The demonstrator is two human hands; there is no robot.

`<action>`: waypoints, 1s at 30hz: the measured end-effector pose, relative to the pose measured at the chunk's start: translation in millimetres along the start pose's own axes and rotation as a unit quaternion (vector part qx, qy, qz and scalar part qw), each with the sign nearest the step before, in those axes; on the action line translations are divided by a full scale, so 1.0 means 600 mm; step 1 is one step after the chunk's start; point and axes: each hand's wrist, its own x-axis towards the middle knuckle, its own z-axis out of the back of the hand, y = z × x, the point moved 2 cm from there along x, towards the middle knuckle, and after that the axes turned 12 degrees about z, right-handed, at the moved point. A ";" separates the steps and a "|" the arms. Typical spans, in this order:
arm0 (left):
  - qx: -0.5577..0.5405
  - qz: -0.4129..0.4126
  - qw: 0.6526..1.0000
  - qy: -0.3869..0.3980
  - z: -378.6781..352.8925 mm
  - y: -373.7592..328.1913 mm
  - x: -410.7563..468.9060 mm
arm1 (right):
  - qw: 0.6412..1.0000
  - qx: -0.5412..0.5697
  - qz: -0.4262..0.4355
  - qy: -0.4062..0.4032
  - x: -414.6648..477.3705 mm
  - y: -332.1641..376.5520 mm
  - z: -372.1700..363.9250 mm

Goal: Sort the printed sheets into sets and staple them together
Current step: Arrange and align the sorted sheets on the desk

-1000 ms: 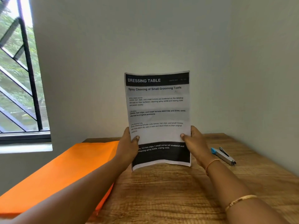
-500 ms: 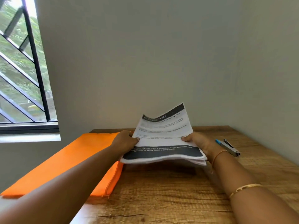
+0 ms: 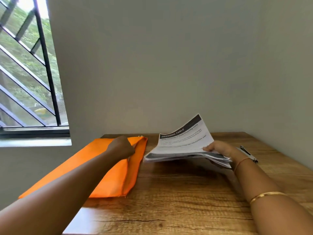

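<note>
Now right hand [image 3: 220, 147] grips sheets [image 3: 183, 143]; left hand [image 3: 121, 147], curled, apparently pinches orange pouch [image 3: 108, 180].

The left hand [image 3: 121, 147] has let go of the sheets [image 3: 184, 141] and now grips a raised fold near the far end of the orange folder [image 3: 108, 175]. The right hand [image 3: 218, 147] alone holds the stack, which has dropped from upright to nearly flat and shifted away, right of the folder.
</note>
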 end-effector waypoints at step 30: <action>0.027 -0.102 0.993 -0.060 0.063 0.011 -0.005 | 0.986 0.057 -0.008 0.158 0.034 0.024 -0.166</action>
